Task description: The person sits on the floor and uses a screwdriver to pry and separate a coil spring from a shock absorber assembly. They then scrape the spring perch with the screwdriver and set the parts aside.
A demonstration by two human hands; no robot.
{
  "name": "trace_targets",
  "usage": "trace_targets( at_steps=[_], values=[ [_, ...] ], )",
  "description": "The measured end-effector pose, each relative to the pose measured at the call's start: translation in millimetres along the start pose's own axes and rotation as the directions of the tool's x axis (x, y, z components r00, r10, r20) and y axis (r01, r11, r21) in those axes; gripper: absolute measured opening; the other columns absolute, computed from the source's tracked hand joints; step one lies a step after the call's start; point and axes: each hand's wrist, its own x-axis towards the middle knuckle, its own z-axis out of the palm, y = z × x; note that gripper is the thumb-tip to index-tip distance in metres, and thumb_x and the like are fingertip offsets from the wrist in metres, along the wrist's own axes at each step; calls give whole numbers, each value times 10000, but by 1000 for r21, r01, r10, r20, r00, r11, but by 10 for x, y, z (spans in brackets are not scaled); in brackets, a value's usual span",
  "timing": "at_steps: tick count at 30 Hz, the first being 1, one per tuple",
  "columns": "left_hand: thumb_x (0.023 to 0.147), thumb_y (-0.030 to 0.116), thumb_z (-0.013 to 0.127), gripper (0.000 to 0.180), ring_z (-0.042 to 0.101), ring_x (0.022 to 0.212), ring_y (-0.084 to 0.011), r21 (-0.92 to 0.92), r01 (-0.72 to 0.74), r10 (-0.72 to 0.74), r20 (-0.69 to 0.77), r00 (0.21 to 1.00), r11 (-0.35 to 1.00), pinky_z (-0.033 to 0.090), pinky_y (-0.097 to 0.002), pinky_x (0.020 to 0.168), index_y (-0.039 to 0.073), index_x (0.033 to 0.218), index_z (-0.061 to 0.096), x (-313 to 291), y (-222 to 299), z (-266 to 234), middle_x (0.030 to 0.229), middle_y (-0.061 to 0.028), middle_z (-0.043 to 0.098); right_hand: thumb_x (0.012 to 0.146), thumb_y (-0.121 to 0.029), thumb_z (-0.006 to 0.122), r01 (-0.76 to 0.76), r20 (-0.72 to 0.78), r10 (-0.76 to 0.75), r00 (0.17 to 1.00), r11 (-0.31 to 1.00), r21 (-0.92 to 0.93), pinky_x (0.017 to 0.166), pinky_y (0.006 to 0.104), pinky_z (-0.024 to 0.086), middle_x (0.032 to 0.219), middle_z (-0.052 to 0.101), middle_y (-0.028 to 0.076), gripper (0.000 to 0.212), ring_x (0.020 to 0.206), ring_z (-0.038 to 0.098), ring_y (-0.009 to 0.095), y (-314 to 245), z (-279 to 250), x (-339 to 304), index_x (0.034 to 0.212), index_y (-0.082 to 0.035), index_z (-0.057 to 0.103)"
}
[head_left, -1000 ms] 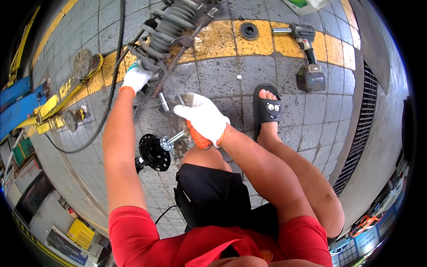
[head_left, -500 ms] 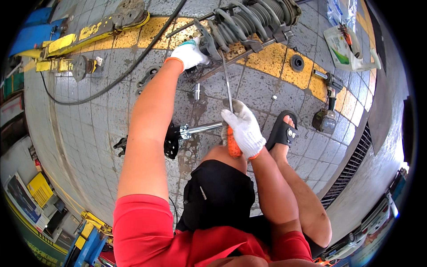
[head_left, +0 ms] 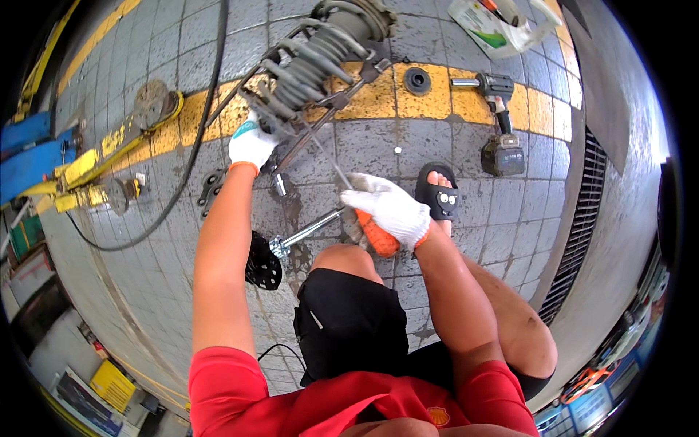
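A grey coil spring (head_left: pixel 309 69) with spring compressor rods (head_left: pixel 331 109) along its sides lies tilted on the tiles ahead of me. My left hand (head_left: pixel 253 146), in a white glove, grips the spring's near end, with its fingertips hidden behind the metal. My right hand (head_left: pixel 386 207), also gloved, is closed around a screwdriver with an orange handle (head_left: pixel 377 233). Its long shaft (head_left: pixel 331 158) reaches up to the spring's near end; whether the tip touches is hard to tell. Below lies a shock absorber with a chrome rod (head_left: pixel 312 229), and a socket (head_left: pixel 280 183) near the compressor.
A cordless impact wrench (head_left: pixel 501 124) and a black round ring (head_left: pixel 417 81) lie at the right. Farther back stands a cut white jug (head_left: pixel 502 25). A black hose (head_left: pixel 200 131) and a yellow lift arm (head_left: pixel 120 156) are on the left. A floor grate (head_left: pixel 582 211) runs along the right.
My view has shifted, so the scene sits further left. The screwdriver has swung from nearly upright to slanting up-left, with my right hand's fingers stretched further along it. My left hand stays on the spring.
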Motion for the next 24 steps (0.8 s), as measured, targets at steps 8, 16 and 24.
trace_targets(
  at_steps=[8,16,24],
  values=[
    [850,523,795,560,729,986,-414,117,-114,142,-272,952,987,589,-473,849,108,1213,694,-20,-151,411,1076,-196,761,1005,-331,658,193,55,-188,981,887,-420,1144,344,410,1453,593,252,695,1357,556,289,-82,-322,237,1506,112,471],
    [908,421,740,435,731,951,-391,389,-273,392,-266,881,880,589,-456,825,58,1147,721,103,-369,574,1067,-188,753,978,-356,687,158,178,-82,981,870,-467,744,406,599,959,732,151,565,787,735,263,-462,-988,438,1343,69,607],
    [931,517,660,490,726,973,-403,355,-330,397,-132,908,875,589,-468,831,62,1076,770,162,-354,384,1049,-193,759,1021,-322,654,123,155,-48,987,842,-525,835,363,541,982,692,109,475,881,641,186,-439,-395,402,1291,67,616]
  ],
)
